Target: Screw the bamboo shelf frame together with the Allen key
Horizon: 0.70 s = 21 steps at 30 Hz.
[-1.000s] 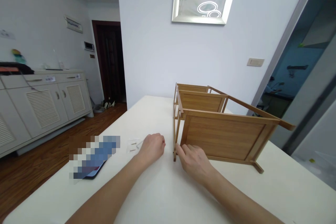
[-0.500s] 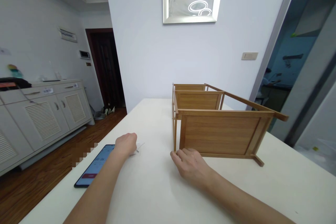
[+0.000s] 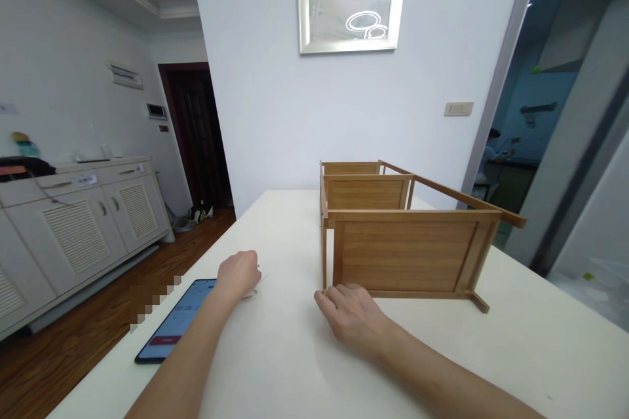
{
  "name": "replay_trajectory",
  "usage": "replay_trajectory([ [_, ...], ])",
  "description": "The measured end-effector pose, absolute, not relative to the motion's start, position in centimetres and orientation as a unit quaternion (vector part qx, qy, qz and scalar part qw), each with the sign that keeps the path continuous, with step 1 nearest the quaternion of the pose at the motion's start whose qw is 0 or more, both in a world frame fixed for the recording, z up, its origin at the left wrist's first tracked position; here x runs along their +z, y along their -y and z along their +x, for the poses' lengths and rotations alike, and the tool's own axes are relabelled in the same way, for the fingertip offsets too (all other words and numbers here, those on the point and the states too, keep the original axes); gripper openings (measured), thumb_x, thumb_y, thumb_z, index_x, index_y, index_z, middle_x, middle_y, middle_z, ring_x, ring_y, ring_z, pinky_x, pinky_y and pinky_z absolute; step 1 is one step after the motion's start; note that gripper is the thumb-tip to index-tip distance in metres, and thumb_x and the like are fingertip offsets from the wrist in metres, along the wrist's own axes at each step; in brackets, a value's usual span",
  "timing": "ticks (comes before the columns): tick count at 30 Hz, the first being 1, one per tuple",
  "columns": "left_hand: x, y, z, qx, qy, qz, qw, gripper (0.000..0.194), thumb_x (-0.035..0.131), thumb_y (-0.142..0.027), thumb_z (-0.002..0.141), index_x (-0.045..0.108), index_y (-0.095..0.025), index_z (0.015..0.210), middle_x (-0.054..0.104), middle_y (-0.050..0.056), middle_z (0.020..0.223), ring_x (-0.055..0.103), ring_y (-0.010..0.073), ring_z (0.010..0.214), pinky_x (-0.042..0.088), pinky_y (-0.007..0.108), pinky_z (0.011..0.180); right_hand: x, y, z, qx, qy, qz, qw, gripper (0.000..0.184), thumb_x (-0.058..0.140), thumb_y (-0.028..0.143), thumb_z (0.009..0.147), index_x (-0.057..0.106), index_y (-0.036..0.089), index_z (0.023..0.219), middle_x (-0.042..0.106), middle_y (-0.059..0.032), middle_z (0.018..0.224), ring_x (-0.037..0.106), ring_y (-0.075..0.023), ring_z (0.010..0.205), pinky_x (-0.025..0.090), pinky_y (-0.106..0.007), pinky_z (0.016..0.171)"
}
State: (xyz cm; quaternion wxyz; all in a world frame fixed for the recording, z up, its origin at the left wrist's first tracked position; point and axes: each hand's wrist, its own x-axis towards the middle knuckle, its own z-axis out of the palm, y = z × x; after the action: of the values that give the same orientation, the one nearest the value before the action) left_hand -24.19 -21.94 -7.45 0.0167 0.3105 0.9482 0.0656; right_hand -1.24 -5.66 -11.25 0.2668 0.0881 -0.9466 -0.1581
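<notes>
A person's right hand [image 3: 351, 314] lay at the near lower corner of a wooden rack [image 3: 403, 252], fingers bent against the frame; whether they gripped it, an onlooker could not tell. The left hand [image 3: 238, 275] was curled, knuckles up, over small pale bits [image 3: 251, 293] on a white table [image 3: 275, 353], its fingertips hidden, so that what it held could not be made out. The rack rested on the table with its three panels upright, one behind another, to the right of the left hand and well apart from it. Beside the left forearm, which covered part of it, a phone [image 3: 171, 324] lay face up, its digits seeming to begin "00:06", the rest blurred, above a dark red bar. Beyond the table, a silver-framed picture [image 3: 351, 3] hung on the wall over a light switch plate [image 3: 458, 109] farther right. At left, a white cabinet [image 3: 88, 209] bore drawer labels [image 3: 84, 179] too small to read. Through the doorway at right, another person [image 3: 491, 152] was partly visible.
</notes>
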Motion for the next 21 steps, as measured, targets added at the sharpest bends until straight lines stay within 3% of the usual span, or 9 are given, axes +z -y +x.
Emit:
replay_trajectory([
  [4, -6.1, 20.8, -20.9, 0.244, -0.879, 0.400, 0.088, 0.018, 0.050, -0.024, 0.088, 0.065, -0.015, 0.092, 0.069, 0.008, 0.089, 0.065, 0.0196, 0.086, 0.051, 0.033, 0.078, -10.8, 5.7, -1.3, -0.132, 0.934, 0.100, 0.316, 0.029, 0.043, 0.004, 0.088, 0.052, 0.014, 0.114, 0.060, -0.0030, 0.078, 0.053, -0.0162, 0.063, 0.033, -0.032, 0.056],
  [9, -6.2, 19.4, -15.6, 0.381, -0.747, 0.498, 0.221, 0.018, 0.057, -0.032, 0.078, 0.063, -0.016, 0.081, 0.067, 0.002, 0.074, 0.061, 0.0139, 0.067, 0.048, 0.026, 0.064, -9.7, 5.7, -0.7, -0.097, 0.909, 0.129, 0.384, 0.032, 0.035, 0.010, 0.097, 0.049, 0.010, 0.125, 0.062, -0.0057, 0.085, 0.056, -0.0168, 0.071, 0.037, -0.031, 0.058],
  [12, -7.1, 18.8, -14.4, 0.444, -0.698, 0.498, 0.261, 0.022, 0.060, -0.038, 0.077, 0.059, -0.016, 0.077, 0.060, 0.000, 0.065, 0.054, 0.0116, 0.059, 0.043, 0.025, 0.059, -9.3, 5.5, -0.4, -0.107, 0.898, 0.140, 0.404, 0.030, 0.033, 0.012, 0.098, 0.053, 0.008, 0.120, 0.062, -0.0071, 0.084, 0.056, -0.0170, 0.071, 0.038, -0.031, 0.058],
  [16, -8.3, 17.9, -14.5, 0.570, -0.605, 0.439, 0.342, 0.035, 0.075, -0.044, 0.072, 0.057, -0.016, 0.083, 0.057, -0.003, 0.065, 0.049, 0.0085, 0.057, 0.036, 0.022, 0.056, -9.1, 4.9, -0.3, -0.108, 0.894, 0.134, 0.413, 0.021, 0.036, 0.014, 0.098, 0.057, 0.013, 0.099, 0.062, -0.0067, 0.082, 0.055, -0.0161, 0.068, 0.039, -0.029, 0.058],
  [21, -9.5, 16.2, -12.6, 0.591, -0.573, 0.434, 0.367, 0.045, 0.078, -0.052, 0.070, 0.052, -0.019, 0.087, 0.055, -0.004, 0.063, 0.050, 0.0098, 0.057, 0.036, 0.023, 0.056, -8.9, 3.5, 2.0, -0.085, 0.903, 0.115, 0.406, 0.020, 0.036, 0.016, 0.099, 0.055, 0.016, 0.093, 0.061, -0.0048, 0.081, 0.053, -0.0146, 0.067, 0.039, -0.027, 0.058],
])
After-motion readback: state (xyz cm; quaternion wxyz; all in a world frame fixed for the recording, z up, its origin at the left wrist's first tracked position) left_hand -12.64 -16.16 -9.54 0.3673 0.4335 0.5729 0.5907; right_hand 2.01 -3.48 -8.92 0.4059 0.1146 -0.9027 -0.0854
